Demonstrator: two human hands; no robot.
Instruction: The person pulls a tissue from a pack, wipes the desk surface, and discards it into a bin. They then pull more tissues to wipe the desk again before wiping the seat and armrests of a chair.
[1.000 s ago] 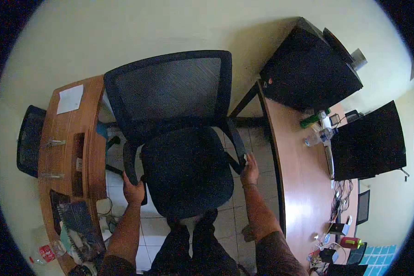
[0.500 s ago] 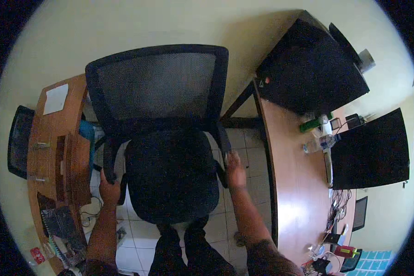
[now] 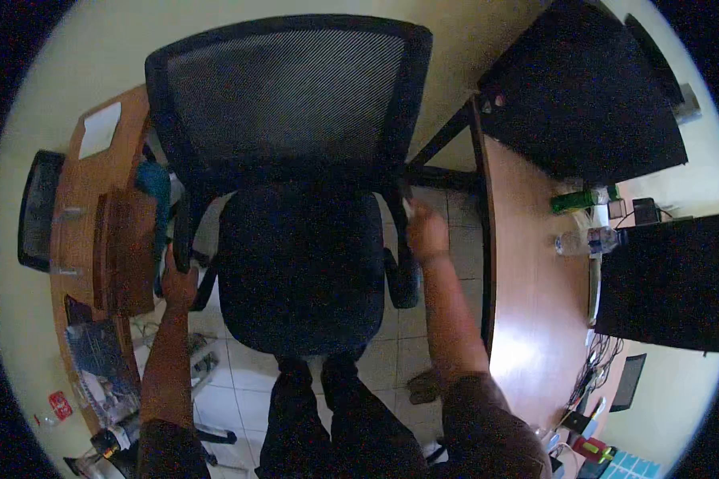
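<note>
With the black mesh-backed office chair (image 3: pixel 295 199) now nearer at twelve o'clock, the right hand (image 3: pixel 426 231) has slid up its armrest, fingers curled round it, while the left hand (image 3: pixel 180 281) grips the nine-o'clock armrest.

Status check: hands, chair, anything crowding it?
Left hand gripping left armrest. Right hand on right armrest. Office chair upright between two wooden desks; legs close behind the seat.

Office chair (image 3: pixel 295 239) black, mesh back; desk (image 3: pixel 527 295) brown wood; bottle (image 3: pixel 575 199) green; floor tiles (image 3: pixel 232 399) white.
</note>
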